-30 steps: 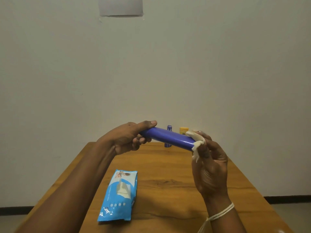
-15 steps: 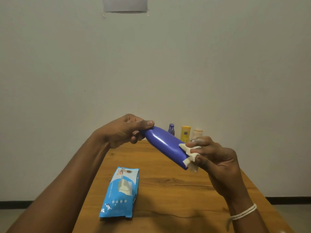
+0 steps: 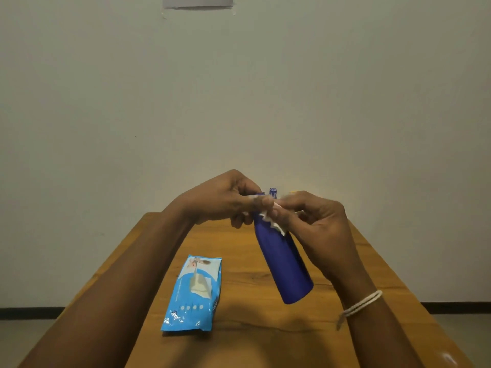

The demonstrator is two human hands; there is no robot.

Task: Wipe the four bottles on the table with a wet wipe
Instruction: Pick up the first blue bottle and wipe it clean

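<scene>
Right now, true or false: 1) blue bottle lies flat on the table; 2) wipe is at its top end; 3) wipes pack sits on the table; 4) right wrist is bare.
1) False: the blue bottle is held in the air, tilted, by the left hand.
2) True: the right hand presses the wipe near the top.
3) True: the wipes pack lies on the table.
4) False: it wears a white band.

Blue bottle (image 3: 283, 264) tilted above table, crumpled white wipe (image 3: 273, 224) at neck

arms: bare, sleeveless | right wrist: doubled white string band (image 3: 362, 304)
</scene>
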